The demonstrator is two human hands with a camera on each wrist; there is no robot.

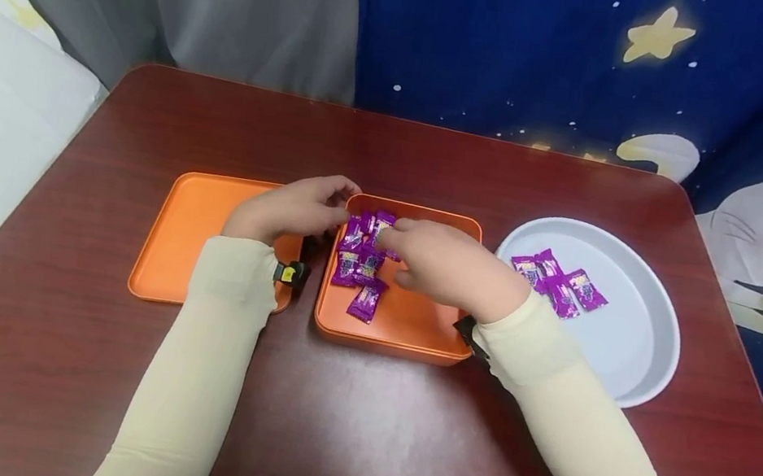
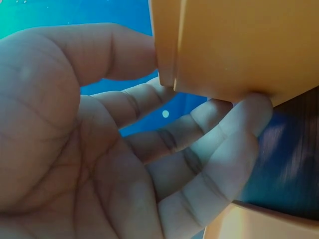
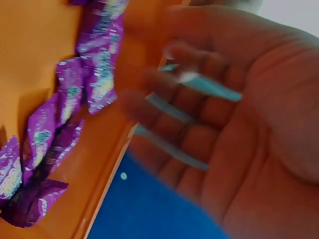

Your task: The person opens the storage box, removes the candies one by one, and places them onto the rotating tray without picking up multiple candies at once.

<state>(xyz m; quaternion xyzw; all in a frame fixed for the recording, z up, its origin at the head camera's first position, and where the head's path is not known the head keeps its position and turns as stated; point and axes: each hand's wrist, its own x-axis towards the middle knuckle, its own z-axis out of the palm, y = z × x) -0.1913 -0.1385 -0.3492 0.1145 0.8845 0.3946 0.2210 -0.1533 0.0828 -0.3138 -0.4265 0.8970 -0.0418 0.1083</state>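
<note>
An orange box (image 1: 424, 322) stands at the middle of the table, with several purple candy wrappers (image 1: 368, 265) gathered along its left side. My left hand (image 1: 300, 209) holds the box at its left rear corner. In the left wrist view the thumb (image 2: 124, 52) meets the edge of the box and the curved fingers (image 2: 219, 169) touch it lower down. Over the box's interior is my right hand (image 1: 451, 265), blurred in its wrist view. Its fingers (image 3: 194, 109) are loosely bent, with nothing between them, beside the purple candies (image 3: 70, 94).
On the right stands a round white tray (image 1: 638, 350) with several more purple candies (image 1: 559, 285) toward its left side. A flat orange lid (image 1: 184, 241) lies to the left, partly under my left forearm. Curtains (image 1: 498, 50) hang behind the table's far edge.
</note>
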